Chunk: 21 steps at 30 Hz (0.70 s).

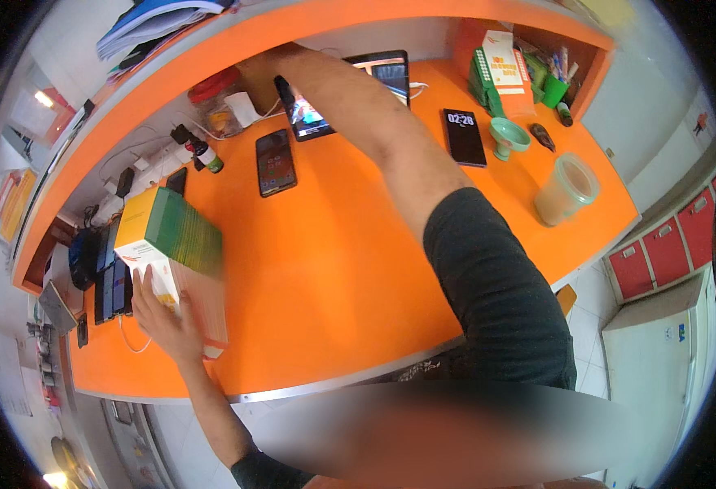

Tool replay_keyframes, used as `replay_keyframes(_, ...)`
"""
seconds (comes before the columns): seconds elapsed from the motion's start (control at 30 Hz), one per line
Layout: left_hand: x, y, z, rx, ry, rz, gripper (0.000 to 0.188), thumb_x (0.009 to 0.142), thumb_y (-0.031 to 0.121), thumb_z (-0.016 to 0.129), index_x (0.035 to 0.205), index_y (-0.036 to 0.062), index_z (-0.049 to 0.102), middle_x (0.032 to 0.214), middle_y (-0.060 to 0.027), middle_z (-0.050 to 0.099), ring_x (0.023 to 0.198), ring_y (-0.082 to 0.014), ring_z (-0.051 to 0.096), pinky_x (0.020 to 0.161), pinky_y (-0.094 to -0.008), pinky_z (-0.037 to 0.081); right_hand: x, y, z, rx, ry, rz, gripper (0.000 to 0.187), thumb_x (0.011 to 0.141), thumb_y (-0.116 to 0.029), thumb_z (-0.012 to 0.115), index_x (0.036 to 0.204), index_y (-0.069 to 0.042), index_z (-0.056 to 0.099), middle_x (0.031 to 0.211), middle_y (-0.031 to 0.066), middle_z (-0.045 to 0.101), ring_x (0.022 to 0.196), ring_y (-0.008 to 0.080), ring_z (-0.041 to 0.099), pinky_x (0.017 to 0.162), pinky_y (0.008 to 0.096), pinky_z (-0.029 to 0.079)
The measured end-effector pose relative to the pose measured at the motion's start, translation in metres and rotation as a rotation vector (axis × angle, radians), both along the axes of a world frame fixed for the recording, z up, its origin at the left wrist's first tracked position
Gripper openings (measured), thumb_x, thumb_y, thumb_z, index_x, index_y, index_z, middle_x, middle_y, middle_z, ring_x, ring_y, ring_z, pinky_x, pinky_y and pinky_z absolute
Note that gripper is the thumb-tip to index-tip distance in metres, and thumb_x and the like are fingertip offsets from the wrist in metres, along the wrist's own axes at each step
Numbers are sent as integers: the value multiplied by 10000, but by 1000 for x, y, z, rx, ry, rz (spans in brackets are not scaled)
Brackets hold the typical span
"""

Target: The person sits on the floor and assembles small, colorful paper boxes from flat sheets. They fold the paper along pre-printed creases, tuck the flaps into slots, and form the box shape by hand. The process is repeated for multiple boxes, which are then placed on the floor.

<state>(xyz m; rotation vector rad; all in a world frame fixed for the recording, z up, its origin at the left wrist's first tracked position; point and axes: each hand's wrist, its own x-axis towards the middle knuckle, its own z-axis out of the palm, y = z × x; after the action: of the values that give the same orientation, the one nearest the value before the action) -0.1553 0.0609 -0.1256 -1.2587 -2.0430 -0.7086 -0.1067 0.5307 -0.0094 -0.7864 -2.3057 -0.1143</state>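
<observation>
My left hand [165, 318] lies with its fingers stretched out against the near side of a tall stack of printed booklets or flat paper packs [180, 232]. The stack is yellow, green and white and stands on the left part of the orange desk. My right arm, in a dark sleeve, reaches across the desk to the far side. Under the shelf edge, my right hand [275, 59] shows only in part; its fingers are hidden. Close to it are a clear jar with a red lid [215, 102] and a lit tablet [313, 114], partly covered by my forearm.
On the desk [333, 269] lie a dark phone [276, 163] and another phone [465, 137] with a lit screen. Around them stand a small dark bottle [208, 156], a green funnel [508, 137], a plastic tub [567, 190] and a green pen cup [555, 88]. An orange shelf [293, 31] overhangs the back.
</observation>
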Motion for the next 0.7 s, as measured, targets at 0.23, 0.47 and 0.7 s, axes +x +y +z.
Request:
replay_keyframes(0.23, 4, -8, -2, -5, 9, 34, 608, 901, 373, 593, 1448, 140, 470, 1539, -139, 412, 1352, -385, 402, 1090, -522, 299, 127, 20, 8, 161, 204, -140, 1076, 674, -691, 766, 1525, -181, 350, 1537, 218, 367, 1435, 426, 289, 1114, 563, 328)
replay_keyframes(0.47, 4, -2, 0, -7, 14, 43, 619, 884, 335, 606, 1454, 143, 460, 1536, -134, 413, 1362, -379, 392, 1096, -523, 297, 347, 141, -24, 66, 327, -936, 1110, 664, -707, 771, 1543, -189, 334, 1561, 215, 352, 1456, 428, 271, 1125, 566, 320)
replay_keyframes(0.7, 2, 9, -7, 21, 2, 10, 624, 877, 332, 605, 1450, 130, 465, 1529, -143, 421, 1376, -384, 387, 1115, -523, 284, 485, 267, -76, -390, 212, -986, 1493, 551, -807, 754, 1590, -129, -77, 1576, 322, 237, 1460, 486, 228, 1138, 631, 247)
